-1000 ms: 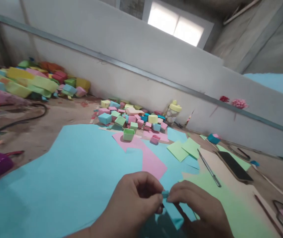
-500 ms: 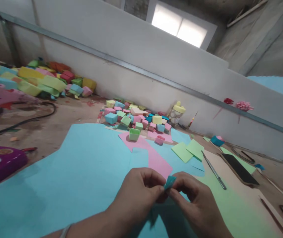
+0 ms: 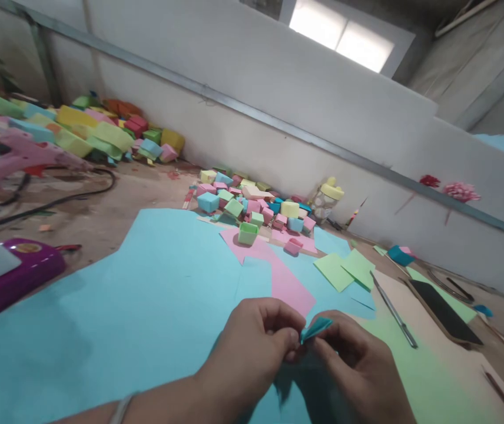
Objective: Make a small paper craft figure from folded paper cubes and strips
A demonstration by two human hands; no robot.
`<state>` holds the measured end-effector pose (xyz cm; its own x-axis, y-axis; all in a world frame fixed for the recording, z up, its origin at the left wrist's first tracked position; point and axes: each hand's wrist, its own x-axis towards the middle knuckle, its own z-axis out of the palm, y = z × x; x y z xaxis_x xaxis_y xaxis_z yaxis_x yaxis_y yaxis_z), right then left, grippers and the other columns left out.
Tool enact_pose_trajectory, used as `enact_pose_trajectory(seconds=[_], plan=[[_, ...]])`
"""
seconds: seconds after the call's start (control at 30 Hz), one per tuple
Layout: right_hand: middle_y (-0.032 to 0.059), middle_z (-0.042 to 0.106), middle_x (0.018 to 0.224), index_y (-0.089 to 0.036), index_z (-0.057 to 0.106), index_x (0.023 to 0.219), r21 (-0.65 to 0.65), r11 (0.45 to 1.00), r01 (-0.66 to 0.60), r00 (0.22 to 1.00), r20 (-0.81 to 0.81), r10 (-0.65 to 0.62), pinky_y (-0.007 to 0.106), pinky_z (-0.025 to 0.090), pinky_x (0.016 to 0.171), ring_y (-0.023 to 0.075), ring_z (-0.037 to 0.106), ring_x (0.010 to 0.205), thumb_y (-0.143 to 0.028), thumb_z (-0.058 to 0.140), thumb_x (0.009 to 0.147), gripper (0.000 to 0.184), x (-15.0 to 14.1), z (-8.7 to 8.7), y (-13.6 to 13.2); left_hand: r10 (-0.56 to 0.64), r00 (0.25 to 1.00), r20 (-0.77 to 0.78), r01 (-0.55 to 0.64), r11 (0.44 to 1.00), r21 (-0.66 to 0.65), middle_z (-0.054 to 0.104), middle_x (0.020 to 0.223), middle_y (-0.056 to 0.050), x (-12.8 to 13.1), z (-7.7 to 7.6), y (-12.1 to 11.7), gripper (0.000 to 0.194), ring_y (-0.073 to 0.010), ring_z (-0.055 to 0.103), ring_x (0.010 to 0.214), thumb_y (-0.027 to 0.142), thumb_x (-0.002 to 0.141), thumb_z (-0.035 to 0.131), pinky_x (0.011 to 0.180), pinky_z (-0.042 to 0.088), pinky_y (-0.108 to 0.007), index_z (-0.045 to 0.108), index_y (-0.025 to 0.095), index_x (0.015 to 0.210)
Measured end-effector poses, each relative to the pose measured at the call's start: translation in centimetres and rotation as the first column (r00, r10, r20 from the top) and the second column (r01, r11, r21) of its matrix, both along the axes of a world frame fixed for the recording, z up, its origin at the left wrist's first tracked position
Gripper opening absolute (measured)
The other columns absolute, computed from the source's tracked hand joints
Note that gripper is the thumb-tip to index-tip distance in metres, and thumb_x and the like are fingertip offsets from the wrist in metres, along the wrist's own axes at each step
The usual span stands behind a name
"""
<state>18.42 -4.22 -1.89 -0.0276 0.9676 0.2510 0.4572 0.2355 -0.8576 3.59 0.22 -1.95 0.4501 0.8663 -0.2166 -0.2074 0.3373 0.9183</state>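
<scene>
A small folded piece of blue paper (image 3: 316, 330) is pinched between my two hands, above a large light-blue sheet (image 3: 159, 294). My left hand (image 3: 261, 335) grips its left end with thumb and fingertips. On the other side, my right hand (image 3: 353, 353) holds it between thumb and forefinger. Part of the paper is hidden by the fingers. Beyond the hands lie a pink paper strip (image 3: 285, 282), an open green paper box (image 3: 248, 234) and a small pink paper box (image 3: 294, 246).
Several little paper boxes (image 3: 252, 203) are heaped by the wall, with bigger ones (image 3: 97, 132) at far left. A pink glue gun (image 3: 26, 156) and a purple device (image 3: 22, 271) stand left. Green squares (image 3: 334, 271), a metal pen-like tool (image 3: 393, 309) and a phone (image 3: 444, 312) lie right.
The folded blue paper has turned in my fingers and now slants flatter, pointing right. Both hands keep their pinch. The whole view has shifted slightly, so the surroundings appear further right.
</scene>
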Motion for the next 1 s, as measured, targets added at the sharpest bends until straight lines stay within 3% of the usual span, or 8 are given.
enact_pose_trajectory(seconds=[0.23, 0.5, 0.67, 0.87, 1.0], plan=[[-0.001, 0.059, 0.065, -0.02, 0.06, 0.064, -0.002, 0.989, 0.15, 0.989, 0.019, -0.15, 0.018, 0.045, 0.056, 0.012, 0.056, 0.062, -0.027, 0.059, 0.076, 0.014, -0.4, 0.0, -0.2, -0.013, 1.0, -0.028, 0.015, 0.999, 0.046, 0.069, 0.071, -0.008, -0.2, -0.3, -0.3, 0.022, -0.0158, 0.06, 0.067, 0.0, 0.057, 0.056, 0.062, 0.045, -0.026, 0.067, 0.01, 0.074], [-0.0002, 0.057, 0.059, -0.018, 0.06, 0.059, -0.058, 0.974, 0.22, 0.973, -0.053, -0.223, 0.017, 0.045, 0.05, 0.0122, 0.053, 0.056, -0.035, 0.062, 0.073, 0.022, -0.7, -0.2, -0.4, 0.04, 0.993, -0.109, -0.036, 0.999, 0.035, 0.069, 0.064, -0.005, 0.2, 0.2, -0.6, 0.016, -0.0169, 0.061, 0.063, 0.003, 0.054, 0.061, 0.058, 0.045, -0.025, 0.067, 0.011, 0.067], [-0.0001, 0.058, 0.062, -0.018, 0.057, 0.061, -0.112, 0.971, 0.211, 0.967, -0.122, -0.224, 0.017, 0.044, 0.054, 0.0116, 0.054, 0.059, -0.037, 0.063, 0.073, 0.023, -1.2, -0.2, -0.5, 0.06, 0.993, -0.102, -0.057, 0.998, 0.033, 0.067, 0.062, -0.004, 0.1, 0.4, -0.8, 0.013, -0.0154, 0.059, 0.061, 0.004, 0.057, 0.06, 0.058, 0.044, -0.025, 0.066, 0.011, 0.065], [-0.003, 0.058, 0.062, -0.021, 0.052, 0.075, -0.189, 0.963, 0.191, 0.903, -0.35, -0.248, 0.016, 0.042, 0.052, 0.0107, 0.054, 0.059, -0.037, 0.068, 0.07, 0.023, -1.7, -0.3, -0.2, 0.066, 0.991, -0.116, -0.058, 0.996, 0.072, 0.064, 0.059, -0.003, 0.0, 0.3, -0.6, 0.014, -0.0139, 0.056, 0.059, 0.002, 0.057, 0.056, 0.057, 0.041, -0.025, 0.064, 0.012, 0.064], [-0.0014, 0.058, 0.061, -0.018, 0.058, 0.074, -0.221, 0.971, 0.089, 0.927, -0.337, -0.162, 0.019, 0.043, 0.055, 0.0116, 0.053, 0.059, -0.035, 0.068, 0.069, 0.02, -1.5, 0.1, -0.3, 0.025, 0.99, -0.137, -0.014, 0.997, 0.079, 0.061, 0.055, 0.0, -0.2, 0.6, -0.4, 0.016, -0.012, 0.053, 0.056, 0.0, 0.056, 0.054, 0.054, 0.039, -0.023, 0.063, 0.012, 0.062]])
